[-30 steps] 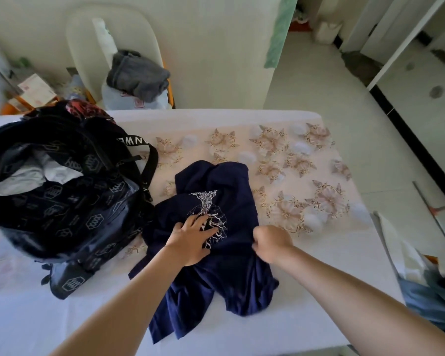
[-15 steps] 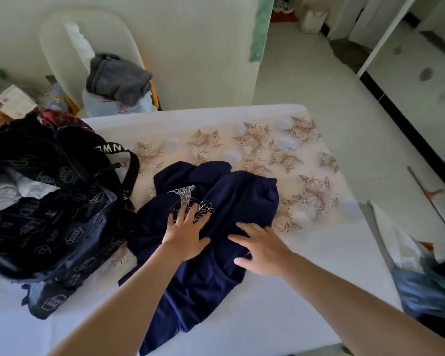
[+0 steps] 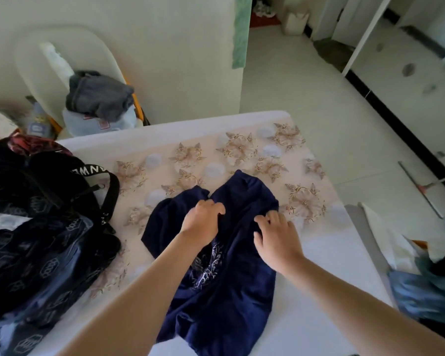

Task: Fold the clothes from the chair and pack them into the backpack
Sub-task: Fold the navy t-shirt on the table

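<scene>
A navy shirt (image 3: pixel 231 291) with a white print lies crumpled on the white table (image 3: pixel 319 253), running from near me to the middle. My left hand (image 3: pixel 203 220) grips a bunch of its cloth at the far end, fingers curled. To the right of it, my right hand (image 3: pixel 276 236) curls its fingers into the shirt's far right part. The open black backpack (image 3: pixel 39 240) stands on the table's left side with light cloth inside. Behind the table, the white chair (image 3: pixel 36 62) holds a grey garment (image 3: pixel 98 95) on top of a pale blue one (image 3: pixel 88 124).
A flower-patterned mat (image 3: pixel 242 150) covers the table's far half. Bluish fabric and a bag (image 3: pixel 421 283) sit off the table's right edge. A squeegee (image 3: pixel 421 188) lies on the tiled floor at the right. A bottle (image 3: pixel 39 122) and papers stand by the chair.
Both hands moved from lying flat on the shirt's middle to its far end and curled into the cloth. The printed part now lies nearer me, below my left wrist.
</scene>
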A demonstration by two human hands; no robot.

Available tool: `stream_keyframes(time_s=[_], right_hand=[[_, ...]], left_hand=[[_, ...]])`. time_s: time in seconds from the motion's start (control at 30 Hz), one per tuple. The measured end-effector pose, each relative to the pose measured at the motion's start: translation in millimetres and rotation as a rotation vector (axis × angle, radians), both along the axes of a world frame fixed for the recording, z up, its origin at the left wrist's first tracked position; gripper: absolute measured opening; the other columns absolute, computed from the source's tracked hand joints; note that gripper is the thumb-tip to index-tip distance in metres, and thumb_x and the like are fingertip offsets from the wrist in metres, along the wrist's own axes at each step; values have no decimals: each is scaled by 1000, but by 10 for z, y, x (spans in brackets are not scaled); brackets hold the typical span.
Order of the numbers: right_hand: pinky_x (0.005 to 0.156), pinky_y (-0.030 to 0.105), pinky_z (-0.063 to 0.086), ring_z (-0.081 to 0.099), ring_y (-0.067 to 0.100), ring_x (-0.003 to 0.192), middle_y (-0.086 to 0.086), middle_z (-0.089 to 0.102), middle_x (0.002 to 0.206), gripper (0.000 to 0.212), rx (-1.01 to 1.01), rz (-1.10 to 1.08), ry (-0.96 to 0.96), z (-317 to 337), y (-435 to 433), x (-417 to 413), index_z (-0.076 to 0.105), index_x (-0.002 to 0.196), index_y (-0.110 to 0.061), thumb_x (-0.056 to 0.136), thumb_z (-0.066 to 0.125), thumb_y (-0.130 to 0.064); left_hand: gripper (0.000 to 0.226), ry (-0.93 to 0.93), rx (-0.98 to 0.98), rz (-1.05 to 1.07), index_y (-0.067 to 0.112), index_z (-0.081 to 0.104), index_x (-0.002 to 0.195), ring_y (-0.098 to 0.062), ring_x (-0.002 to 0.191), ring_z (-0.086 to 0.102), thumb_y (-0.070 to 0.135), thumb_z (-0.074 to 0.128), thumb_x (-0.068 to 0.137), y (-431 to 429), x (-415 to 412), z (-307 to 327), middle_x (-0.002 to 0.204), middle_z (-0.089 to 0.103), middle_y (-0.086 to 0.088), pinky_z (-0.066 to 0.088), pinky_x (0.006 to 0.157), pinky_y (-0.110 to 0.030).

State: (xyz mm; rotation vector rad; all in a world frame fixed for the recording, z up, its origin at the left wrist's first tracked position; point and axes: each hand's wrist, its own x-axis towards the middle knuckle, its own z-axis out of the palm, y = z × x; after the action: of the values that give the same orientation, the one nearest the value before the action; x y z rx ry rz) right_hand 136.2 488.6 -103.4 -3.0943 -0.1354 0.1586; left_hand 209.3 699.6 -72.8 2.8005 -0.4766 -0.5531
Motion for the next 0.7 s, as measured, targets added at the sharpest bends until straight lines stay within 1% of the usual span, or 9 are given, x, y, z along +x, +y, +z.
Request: stream_keyframes(time_s=[0.07, 0.13, 0.23, 0.33, 0.43, 0.53, 0.6, 0.67, 0.7], right_hand=[[84, 43, 48, 54, 31, 112, 9, 50, 130, 63, 61, -37, 109, -67, 196, -236, 45, 140, -27, 88, 41, -62], [101, 50, 41, 41, 36, 133, 15, 32, 156, 85, 56, -19, 250, -186, 267, -397, 25, 154, -33, 82, 32, -77], [120, 56, 15, 2, 36, 152, 9, -13, 165, 83, 39, 123, 344, -313, 100, -326, -3, 157, -38, 89, 26, -74], [121, 56, 0, -13, 28, 153, 6, -21, 164, 70, -77, 203, 348, -299, -157, 30, -12, 155, -39, 101, 27, -60], [120, 57, 2, -11, 30, 153, 12, -15, 165, 68, -231, 166, 312, -166, -295, 447, -8, 158, -30, 106, 33, -45], [121, 55, 6, -6, 35, 152, 16, -11, 164, 84, -195, 84, 270, -53, -275, 666, -8, 158, -23, 99, 51, -15], [121, 51, 14, 8, 34, 151, 15, 2, 164, 86, -102, 15, 245, -14, -234, 701, -1, 157, -20, 95, 56, -11], [113, 45, 31, 35, 32, 138, 13, 30, 154, 70, -76, -44, 199, -18, -220, 669, 16, 153, -17, 96, 57, -23], [106, 42, 37, 44, 30, 128, 10, 43, 143, 58, -86, -77, 183, -31, -228, 650, 27, 147, -17, 97, 54, -30]], left_hand=[[47, -29, 80, -104, 33, 45, 143, -24, 143, 24, 20, 50, 99, 27, 117, -142, 153, 33, 0, 29, 114, -43], [54, 127, 224, -169, 40, 21, 154, -24, 151, 0, 41, 39, 103, 74, 164, -235, 165, 3, 3, 16, 120, -48], [58, 144, 365, -117, 41, -1, 155, -31, 150, 2, 52, 23, 103, 181, 132, -336, 165, -10, 5, 25, 115, -49], [62, 124, 485, 29, 33, 0, 157, -36, 142, 22, 54, 22, 103, 257, 34, -283, 163, 4, -7, 43, 98, -43], [59, 215, 555, 149, 15, 37, 146, -31, 110, 56, 52, 30, 101, 252, 45, -53, 145, 41, -14, 47, 71, -34], [44, 532, 488, 103, 11, 61, 109, -23, 78, 59, 45, 33, 101, 184, 79, 198, 99, 65, -7, 48, 77, -32], [42, 821, 383, 162, 8, 58, 112, -24, 69, 66, 42, 36, 102, 139, 61, 311, 84, 68, -8, 53, 84, -34], [33, 721, 369, 131, 8, 59, 108, -28, 76, 72, 36, 43, 100, 145, 92, 229, 91, 74, -8, 56, 85, -39], [24, 520, 354, 127, 9, 60, 102, -29, 83, 70, 29, 47, 99, 147, 122, 175, 99, 73, -8, 56, 81, -39]])
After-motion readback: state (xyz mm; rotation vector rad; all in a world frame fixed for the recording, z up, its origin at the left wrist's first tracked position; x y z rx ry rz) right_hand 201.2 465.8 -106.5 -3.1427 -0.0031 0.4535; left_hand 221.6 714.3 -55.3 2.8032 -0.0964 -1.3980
